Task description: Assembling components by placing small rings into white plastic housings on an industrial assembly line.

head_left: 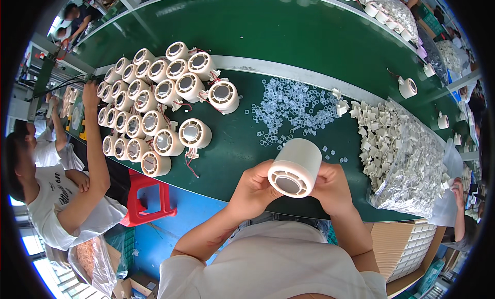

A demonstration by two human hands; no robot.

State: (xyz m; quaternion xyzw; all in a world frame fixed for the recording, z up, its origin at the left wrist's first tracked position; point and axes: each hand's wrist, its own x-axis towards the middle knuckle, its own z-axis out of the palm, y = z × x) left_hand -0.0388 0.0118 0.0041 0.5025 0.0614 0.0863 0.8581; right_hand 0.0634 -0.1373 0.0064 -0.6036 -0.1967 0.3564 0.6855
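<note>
In front of my chest I hold a white cylindrical housing (301, 157), tilted so that its slotted ring end with a grey round centre faces me. My left hand (256, 189) is closed on its left side, and my right hand (331, 185) grips it from the right; some fingertips are hidden behind it. Just beyond the housing, many small clear plastic rings (299, 105) lie scattered on the green table (227, 162). To the left stand rows of similar white housings (195, 133), several with thin red wires and small connectors.
On the right, a clear bag (412, 165) spills small white plastic parts (379, 139). Past a metal rail (258, 65) runs a green belt (309, 30) carrying a few housings (407, 87). A person (62, 201) sits at left beside a red stool (149, 198). A cardboard box (392, 247) stands lower right.
</note>
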